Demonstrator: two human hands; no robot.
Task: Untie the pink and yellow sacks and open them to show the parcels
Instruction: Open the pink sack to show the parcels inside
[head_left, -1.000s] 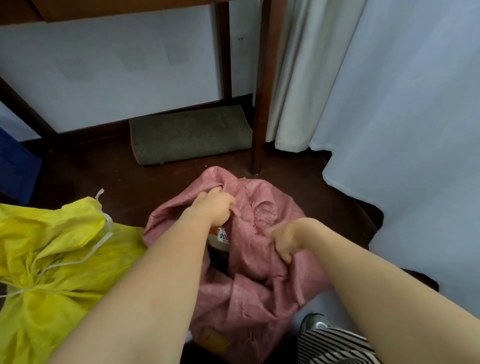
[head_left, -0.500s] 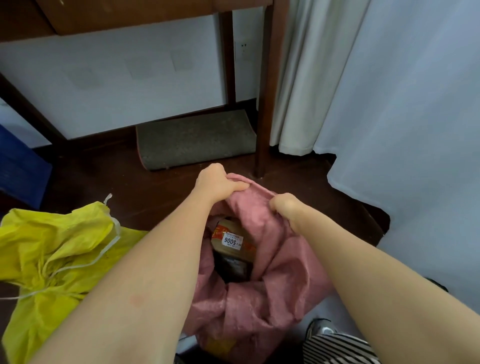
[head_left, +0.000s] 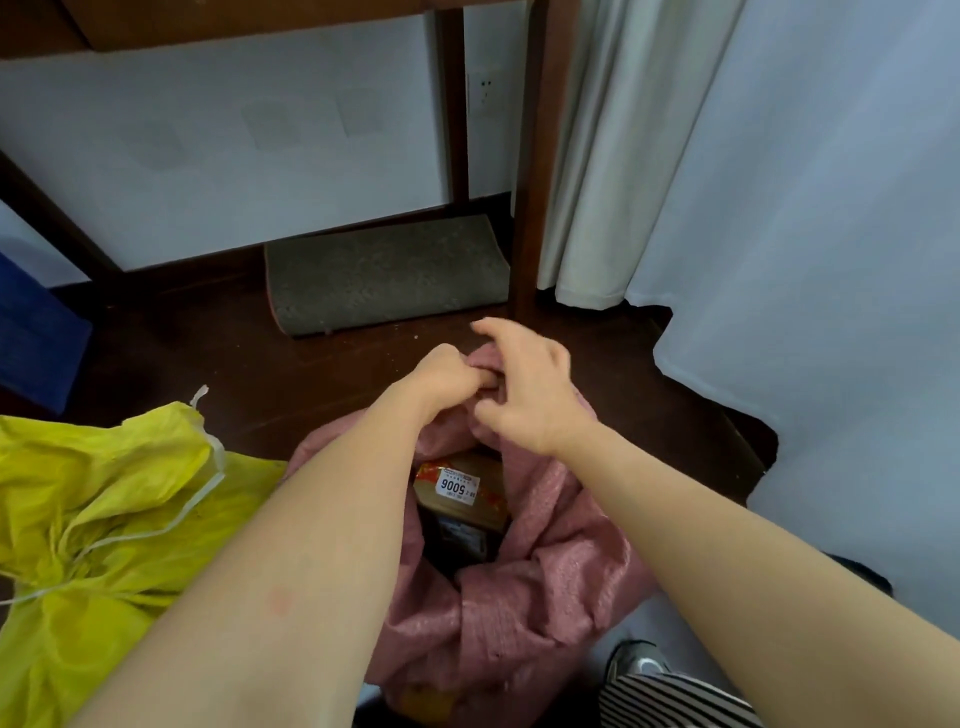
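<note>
The pink sack (head_left: 540, 587) is sitting on the dark floor (head_left: 291, 374) right in front of the person, its mouth gaping. Down inside, a brown parcel (head_left: 467, 493) is showing, with a white label (head_left: 457, 486) reading 5006 on its top; a darker parcel (head_left: 460, 538) is lying just under it, too shadowed to make out.

The left hand (head_left: 447, 376) is fisted tight on the far rim of the pink sack, gripping a bunch of the woven cloth. The right hand (head_left: 524, 387) is hovering just beside it, fingers (head_left: 491, 327) spread and curled loosely, touching the left hand's knuckles; whether it is gripping any cloth I cannot tell.

The yellow sack (head_left: 98, 519) is lying to the left, touching the pink one, its neck gathered and a white cord (head_left: 202, 499) looping over it and knotted at the lower left.

Beyond the sacks a grey mat (head_left: 384, 273) is lying under a wooden table, next to its leg (head_left: 532, 166). A pale curtain (head_left: 779, 234) is hanging on the right. A striped trouser leg (head_left: 670, 699) and a shoe (head_left: 636, 662) are showing at the bottom edge.
</note>
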